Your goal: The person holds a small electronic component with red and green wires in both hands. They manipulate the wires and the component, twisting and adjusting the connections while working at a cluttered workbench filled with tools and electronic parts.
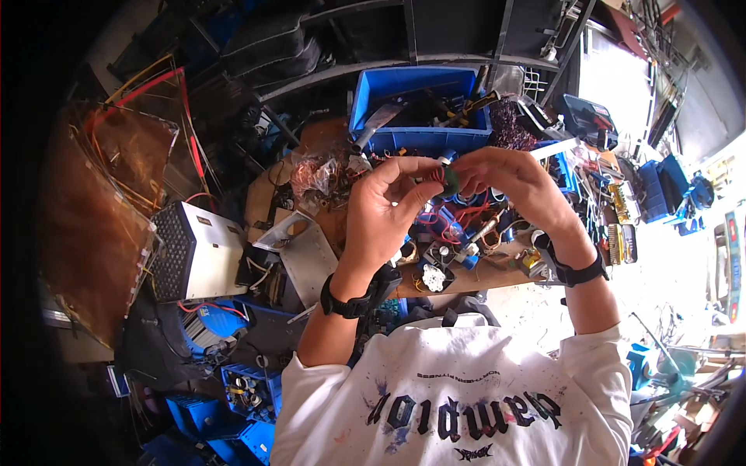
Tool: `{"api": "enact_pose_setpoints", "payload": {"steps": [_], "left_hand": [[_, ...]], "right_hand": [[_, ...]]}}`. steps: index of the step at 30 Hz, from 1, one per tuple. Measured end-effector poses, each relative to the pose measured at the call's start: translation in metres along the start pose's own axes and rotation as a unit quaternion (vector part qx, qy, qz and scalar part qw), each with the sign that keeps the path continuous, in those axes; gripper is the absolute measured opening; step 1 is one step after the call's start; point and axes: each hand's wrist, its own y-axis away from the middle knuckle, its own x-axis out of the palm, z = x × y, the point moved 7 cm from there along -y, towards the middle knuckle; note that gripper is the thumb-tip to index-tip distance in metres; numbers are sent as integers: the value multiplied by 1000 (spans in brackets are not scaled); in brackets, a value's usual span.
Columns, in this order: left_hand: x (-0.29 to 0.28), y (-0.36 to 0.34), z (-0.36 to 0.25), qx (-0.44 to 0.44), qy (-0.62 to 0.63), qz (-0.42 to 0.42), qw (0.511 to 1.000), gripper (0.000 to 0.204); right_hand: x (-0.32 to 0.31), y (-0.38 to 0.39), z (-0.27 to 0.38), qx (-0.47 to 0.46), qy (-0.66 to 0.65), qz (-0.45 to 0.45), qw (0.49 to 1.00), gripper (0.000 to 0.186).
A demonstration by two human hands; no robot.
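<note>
Above the cluttered workbench, my left hand (388, 203) pinches a small round green part (450, 181) with red wire-like strands on its left side, perhaps a wound coil. Thumb and forefinger close on it from the left. My right hand (509, 180) comes in from the other side, its fingers bent together against the green part's right edge and hiding some of it. Under both hands lie tangled red and blue wires (444, 225) among loose electrical parts. A white round piece with holes (434, 277) sits near the bench's front edge. Dark bands circle both wrists.
A blue bin (421, 140) with hand tools stands behind my hands. Left of them are a clear plastic bag (315, 175), an opened metal housing (311, 260) and a white perforated metal case (203, 252). Gold drill-bit sets (622, 244) lie at the right; blue crates (190, 415) stand low left.
</note>
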Motion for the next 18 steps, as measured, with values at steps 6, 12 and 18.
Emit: {"api": "enact_pose_setpoints", "payload": {"steps": [6,12,18], "left_hand": [[3,5,-8,37,-42,-7,998,22],[6,7,-8,2,-20,7,1000,24],[8,6,-11,13,-24,3,1000,24]], "right_hand": [[3,6,9,36,140,-7,989,21],[3,8,13,-30,176,-72,981,19],[2,10,2,-15,127,-76,989,17]]}}
